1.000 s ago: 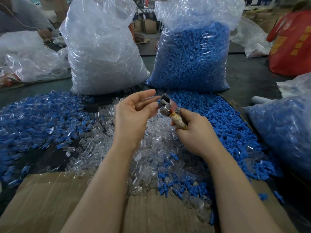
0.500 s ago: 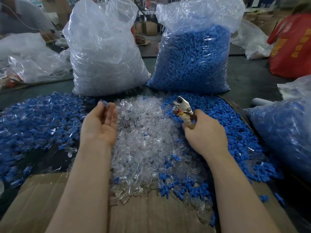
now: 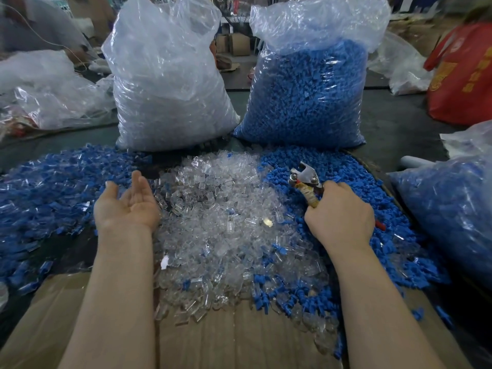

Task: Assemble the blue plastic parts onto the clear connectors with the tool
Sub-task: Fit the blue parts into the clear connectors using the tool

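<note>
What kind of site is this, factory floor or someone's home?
Likely a small workshop doing bulk piecework: two big sacks, one of clear connectors and one of blue parts, loose heaps across the table, and the right hand gripping a tool.

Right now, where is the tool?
In the head view the tool is right of centre, gripped by the right hand, over the blue parts.

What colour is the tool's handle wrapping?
Tan, on the metal plier-like tool gripped by the right hand; head view.
</note>
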Action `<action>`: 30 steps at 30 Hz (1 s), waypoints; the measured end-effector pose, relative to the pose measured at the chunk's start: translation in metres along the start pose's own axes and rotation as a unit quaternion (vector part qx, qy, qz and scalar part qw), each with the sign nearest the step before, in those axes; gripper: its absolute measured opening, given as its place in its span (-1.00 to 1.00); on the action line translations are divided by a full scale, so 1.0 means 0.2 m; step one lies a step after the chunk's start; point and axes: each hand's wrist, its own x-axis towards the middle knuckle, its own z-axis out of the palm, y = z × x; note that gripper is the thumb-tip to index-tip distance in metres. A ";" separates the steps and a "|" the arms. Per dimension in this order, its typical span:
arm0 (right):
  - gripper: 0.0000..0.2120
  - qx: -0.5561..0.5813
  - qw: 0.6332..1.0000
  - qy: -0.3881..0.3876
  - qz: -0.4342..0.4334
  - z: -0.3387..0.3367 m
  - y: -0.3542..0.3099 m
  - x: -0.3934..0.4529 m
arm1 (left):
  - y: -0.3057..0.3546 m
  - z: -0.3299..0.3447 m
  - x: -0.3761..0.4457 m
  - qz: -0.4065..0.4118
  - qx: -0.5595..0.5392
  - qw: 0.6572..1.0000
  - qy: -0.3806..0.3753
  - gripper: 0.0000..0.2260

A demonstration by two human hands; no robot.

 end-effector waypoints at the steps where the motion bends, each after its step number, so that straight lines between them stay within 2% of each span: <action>1: -0.79 0.003 1.000 -0.008 0.003 0.00 0.00 0.00 | 0.00 0.00 0.00 0.006 0.029 0.999 -0.016 -0.80; 3: -0.80 0.010 1.000 -0.024 0.007 0.00 0.00 0.00 | -0.02 0.02 -0.01 0.032 0.157 0.986 -0.053 -0.90; 4: -0.81 0.008 0.999 -0.034 0.008 0.00 0.00 0.00 | -0.03 0.03 -0.02 0.048 0.241 0.967 -0.072 -0.94; 6: -0.81 -0.001 0.999 -0.052 0.006 -0.01 0.00 0.00 | -0.07 0.04 -0.03 0.084 0.412 0.900 -0.116 -0.94; 7: -0.82 -0.002 0.999 -0.054 0.005 -0.01 0.00 0.00 | -0.09 0.03 -0.04 0.101 0.494 0.853 -0.138 -0.94; 10: -0.83 0.002 0.999 -0.047 -0.003 -0.01 0.00 0.00 | -0.18 0.00 -0.06 0.161 0.686 0.680 -0.204 -0.88; 12: -0.84 0.003 0.999 -0.042 -0.011 -0.01 0.00 0.00 | -0.23 -0.02 -0.06 0.212 0.759 0.576 -0.217 -0.80; 14: -0.85 0.003 0.999 -0.044 -0.021 -0.01 0.00 0.00 | -0.27 -0.03 -0.06 0.248 0.822 0.471 -0.200 -0.73; 16: -0.85 0.006 0.999 -0.048 -0.024 -0.01 0.00 0.00 | -0.29 -0.04 -0.06 0.266 0.855 0.401 -0.192 -0.71; 18: -0.85 0.005 0.998 -0.052 -0.022 -0.01 0.00 0.00 | -0.29 -0.04 -0.06 0.276 0.860 0.382 -0.196 -0.74; 22: -0.83 0.004 0.998 -0.060 -0.019 -0.02 -0.01 0.00 | -0.28 -0.04 -0.05 0.279 0.850 0.403 -0.190 -0.89; 27: -0.82 0.006 0.998 -0.062 -0.021 -0.02 -0.01 -0.01 | -0.28 -0.04 -0.05 0.301 0.846 0.392 -0.198 -0.95; 28: -0.82 0.006 0.998 -0.064 -0.021 -0.03 -0.01 -0.01 | -0.28 -0.04 -0.06 0.309 0.836 0.405 -0.202 -0.97; 30: -0.83 0.007 0.998 -0.067 -0.019 -0.03 -0.01 -0.01 | -0.28 -0.02 -0.08 0.296 0.800 0.474 -0.219 -0.99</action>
